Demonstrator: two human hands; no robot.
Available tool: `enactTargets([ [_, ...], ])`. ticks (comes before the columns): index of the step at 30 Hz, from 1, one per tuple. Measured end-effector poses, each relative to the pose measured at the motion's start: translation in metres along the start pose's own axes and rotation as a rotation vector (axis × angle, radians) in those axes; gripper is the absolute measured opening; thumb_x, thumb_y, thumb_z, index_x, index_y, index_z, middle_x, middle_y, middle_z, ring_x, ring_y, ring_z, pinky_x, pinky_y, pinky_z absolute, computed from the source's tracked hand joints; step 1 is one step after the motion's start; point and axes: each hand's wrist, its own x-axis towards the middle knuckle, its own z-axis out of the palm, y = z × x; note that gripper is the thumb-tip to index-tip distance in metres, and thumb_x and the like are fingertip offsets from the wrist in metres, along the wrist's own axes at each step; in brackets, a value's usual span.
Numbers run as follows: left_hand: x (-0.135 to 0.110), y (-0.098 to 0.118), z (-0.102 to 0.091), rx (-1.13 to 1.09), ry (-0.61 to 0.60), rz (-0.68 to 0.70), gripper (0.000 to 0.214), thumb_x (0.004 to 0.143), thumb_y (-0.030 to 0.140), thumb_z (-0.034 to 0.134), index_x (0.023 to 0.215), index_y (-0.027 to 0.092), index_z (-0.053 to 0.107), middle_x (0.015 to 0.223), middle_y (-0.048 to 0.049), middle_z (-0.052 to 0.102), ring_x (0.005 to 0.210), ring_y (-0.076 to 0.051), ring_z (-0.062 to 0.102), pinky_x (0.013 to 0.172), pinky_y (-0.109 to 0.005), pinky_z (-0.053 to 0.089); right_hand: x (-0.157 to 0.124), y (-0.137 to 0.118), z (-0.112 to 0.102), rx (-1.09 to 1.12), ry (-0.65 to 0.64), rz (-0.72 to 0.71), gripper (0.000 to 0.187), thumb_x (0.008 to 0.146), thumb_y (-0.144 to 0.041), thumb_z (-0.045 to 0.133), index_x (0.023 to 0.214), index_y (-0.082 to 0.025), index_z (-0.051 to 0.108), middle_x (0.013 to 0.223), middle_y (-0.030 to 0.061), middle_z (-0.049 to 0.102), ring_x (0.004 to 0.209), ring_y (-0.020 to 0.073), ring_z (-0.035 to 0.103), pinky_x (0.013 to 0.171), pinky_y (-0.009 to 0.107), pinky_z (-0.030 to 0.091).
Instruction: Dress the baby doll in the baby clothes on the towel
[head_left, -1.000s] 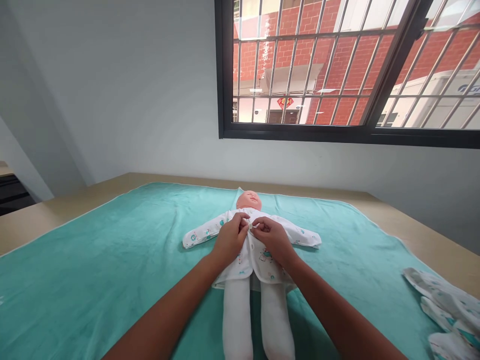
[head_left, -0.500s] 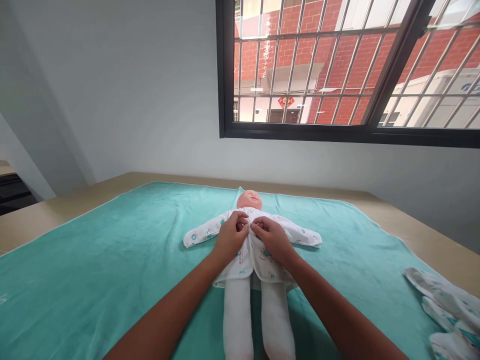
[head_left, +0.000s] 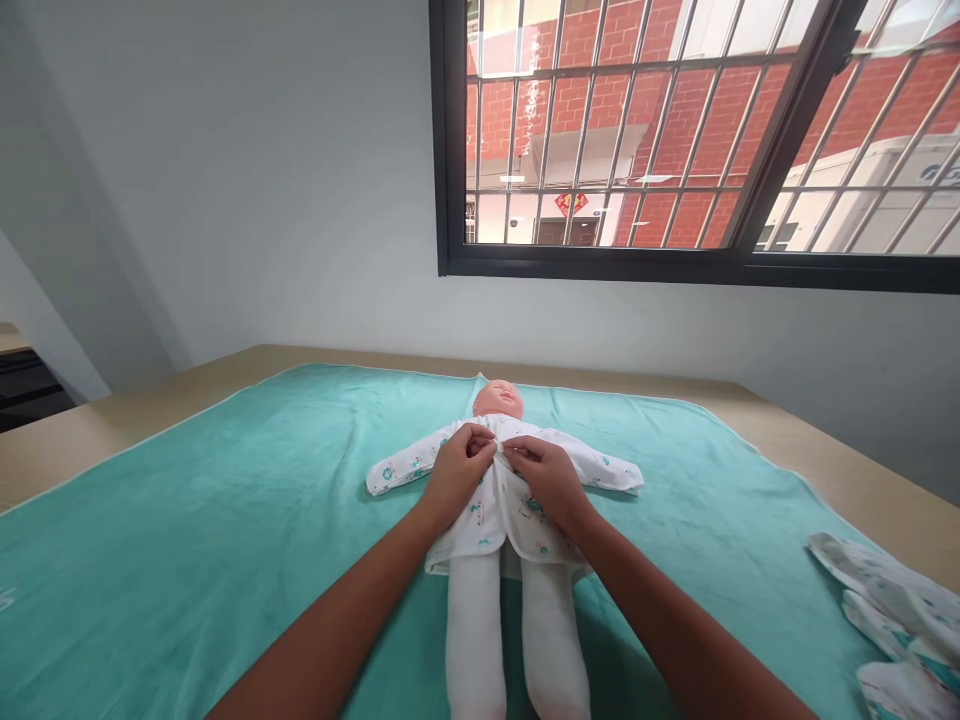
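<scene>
A baby doll (head_left: 496, 398) lies on its back on a teal towel (head_left: 225, 500), head toward the window, white cloth legs toward me. It wears a white printed top (head_left: 525, 520) with sleeves spread to both sides. My left hand (head_left: 457, 472) pinches the left edge of the top's front opening at the doll's chest. My right hand (head_left: 546, 477) pinches the right edge, fingertips meeting the left hand's at the middle. Both hands are closed on the fabric.
The towel covers a tan table (head_left: 825, 450) set against a grey wall under a barred window (head_left: 675, 130). A heap of white printed baby clothes (head_left: 892, 610) lies at the towel's right edge.
My fingertips have drawn together at the doll's chest, closing the small gap between the two edges of the top. The doll and my arms have stayed in place.
</scene>
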Motion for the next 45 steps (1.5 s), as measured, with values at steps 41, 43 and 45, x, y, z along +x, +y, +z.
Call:
enactTargets([
  [41, -0.042, 0.027, -0.017, 0.382, -0.228, 0.327, 0.008, 0.084, 0.015, 0.060, 0.078, 0.020, 0.058, 0.084, -0.0011, 0.061, 0.087, -0.018, 0.052, 0.082, -0.033, 0.041, -0.066, -0.032, 0.003, -0.967, -0.045, -0.229, 0.009, 0.086, -0.020, 0.051, 0.077, -0.021, 0.049, 0.080, 0.0017, 0.056, 0.073, 0.0171, 0.049, 0.055, 0.031, 0.017],
  [43, -0.042, 0.029, -0.016, 0.340, -0.230, 0.284, 0.008, 0.084, 0.015, 0.061, 0.078, 0.020, 0.058, 0.083, -0.0008, 0.060, 0.085, -0.018, 0.052, 0.079, -0.032, 0.041, -0.065, -0.031, 0.003, -0.976, -0.039, -0.227, 0.012, 0.087, -0.017, 0.047, 0.076, -0.020, 0.050, 0.078, 0.0023, 0.055, 0.070, 0.0165, 0.048, 0.055, 0.031, 0.016],
  [45, -0.041, 0.029, -0.015, 0.308, -0.215, 0.226, 0.009, 0.084, 0.017, 0.061, 0.076, 0.020, 0.058, 0.082, -0.0005, 0.060, 0.083, -0.017, 0.052, 0.077, -0.031, 0.041, -0.063, -0.031, 0.001, -0.932, -0.033, -0.217, 0.016, 0.088, -0.017, 0.045, 0.072, -0.020, 0.048, 0.075, 0.0017, 0.054, 0.066, 0.0151, 0.046, 0.055, 0.031, 0.016],
])
